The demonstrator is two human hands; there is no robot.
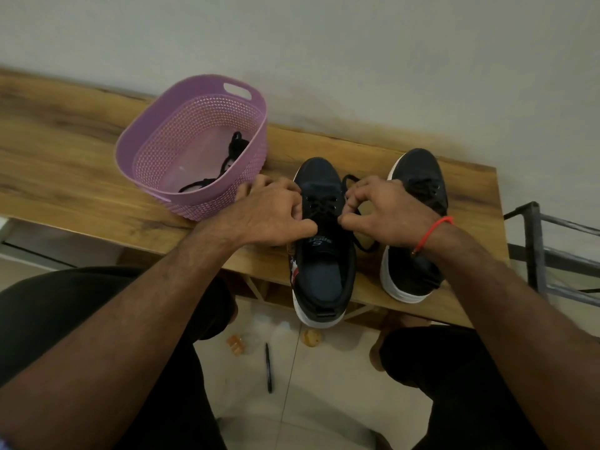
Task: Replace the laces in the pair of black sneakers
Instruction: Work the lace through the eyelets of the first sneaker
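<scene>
Over the table edge (406,315), both hands seemingly pinch the near sneaker's lace (352,180).

Two black sneakers (321,254) (415,228), one purple basket (194,138), two hands (276,212) (386,212), one pen (268,368)

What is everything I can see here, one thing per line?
sneakers: two, black with white soles, side by side on the bench, heels over its near edge.
lace: one, black, partly threaded in the left sneaker, loose loop beside it.
basket: one, purple plastic, on the bench left of the sneakers.
old laces: black, inside the basket; count unclear.
bench: one, wooden, against the wall.
pen: one, dark, on the floor tiles.
metal rack: one, dark, far right.
left hand: at the left sneaker's eyelets; its grip is hidden.
right hand: red wrist thread, pinches the lace.
</scene>
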